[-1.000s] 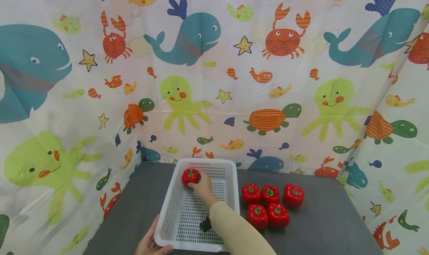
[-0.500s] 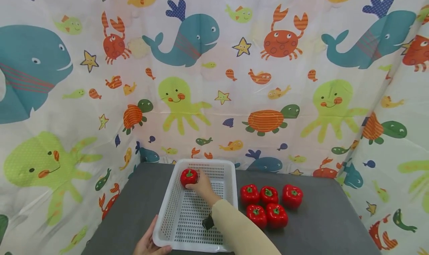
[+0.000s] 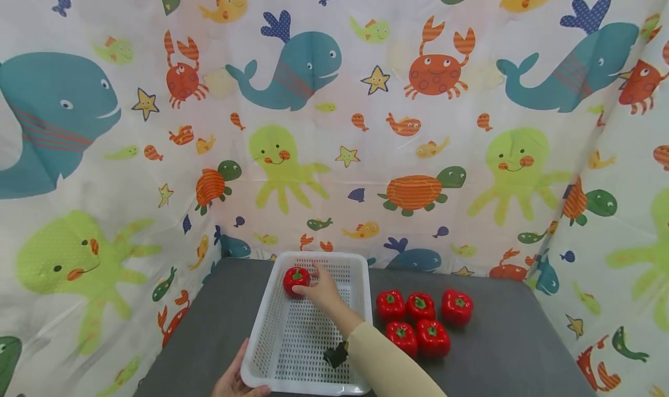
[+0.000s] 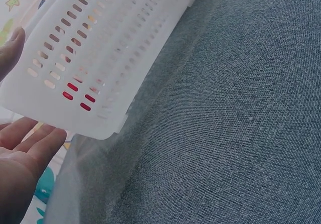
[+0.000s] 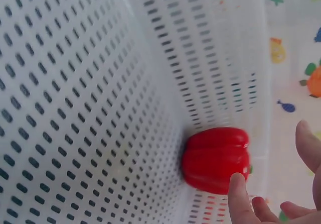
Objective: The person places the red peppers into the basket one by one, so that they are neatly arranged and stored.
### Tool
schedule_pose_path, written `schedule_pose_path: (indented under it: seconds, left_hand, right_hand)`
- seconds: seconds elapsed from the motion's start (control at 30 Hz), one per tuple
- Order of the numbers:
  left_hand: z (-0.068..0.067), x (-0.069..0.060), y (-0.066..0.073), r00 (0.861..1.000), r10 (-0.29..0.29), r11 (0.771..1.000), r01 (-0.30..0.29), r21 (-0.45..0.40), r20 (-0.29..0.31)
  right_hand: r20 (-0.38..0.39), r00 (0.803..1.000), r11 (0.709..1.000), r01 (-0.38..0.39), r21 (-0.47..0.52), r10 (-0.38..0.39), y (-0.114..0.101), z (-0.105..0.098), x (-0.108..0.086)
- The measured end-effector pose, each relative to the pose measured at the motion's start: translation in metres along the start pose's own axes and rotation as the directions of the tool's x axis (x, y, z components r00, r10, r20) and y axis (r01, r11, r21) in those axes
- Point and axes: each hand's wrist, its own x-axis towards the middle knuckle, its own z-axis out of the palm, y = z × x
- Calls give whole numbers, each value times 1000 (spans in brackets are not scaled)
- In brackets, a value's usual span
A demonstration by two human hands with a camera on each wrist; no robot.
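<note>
A red bell pepper point(image 3: 296, 281) sits in the far left corner of a white perforated basket point(image 3: 300, 345). My right hand point(image 3: 321, 289) is just right of it, thumb and fingers spread apart. In the right wrist view, an index fingertip overlaps the edge of the bell pepper point(image 5: 215, 159); whether it touches cannot be told. My left hand point(image 3: 237, 376) holds the basket's near left corner, thumb along the front and fingers at the left side. The left wrist view shows the left hand point(image 4: 25, 151) around the corner of the basket point(image 4: 93, 58).
Several red bell peppers point(image 3: 433, 338) stand on the dark grey tabletop point(image 3: 502, 350), right of the basket. A curtain point(image 3: 345, 182) printed with sea animals encloses the back and sides. A small black device point(image 3: 335, 355) is on the right wrist, above the basket floor.
The right hand's fingers have spread away from the bell pepper, and its wrist has drawn slightly right and back. The bell pepper stays in the corner. The left hand keeps its place on the basket.
</note>
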Motion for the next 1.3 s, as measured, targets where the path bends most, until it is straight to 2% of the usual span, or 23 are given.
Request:
schedule_pose_path:
  seconds: [0.1,0.3,0.47,0.7,0.87,1.1,1.2,1.3]
  left_hand:
    - [1,-2,-2,1000,5,1000,-5,-9,3]
    - [1,-4,2,1000,3,1000,-3,-7,2]
    - [1,-3,1,1000,-6,999,7,-46,14]
    - [-1,-1,4,999,-39,999,40,-35,20]
    - [2,-1,4,999,-48,997,48,-52,7]
    - [3,0,3,999,-46,998,47,-30,5]
    - [3,0,2,999,-50,998,50,-33,12]
    - [2,0,0,999,-46,998,46,-35,18]
  right_hand:
    - [13,1000,1000,9,17,-9,-1,-5,-10]
    - [37,996,994,78,76,-81,-13,-12,-23]
    - [38,993,992,105,73,-108,-22,-18,-32]
    - [29,984,982,171,80,-174,-34,-30,-51]
    - [34,975,970,216,114,-221,-34,-41,-64]
    - [42,950,942,300,148,-310,-33,-58,-82]
    - [48,945,936,312,160,-323,-33,-67,-91]
    - [48,948,937,302,173,-314,-32,-76,-101]
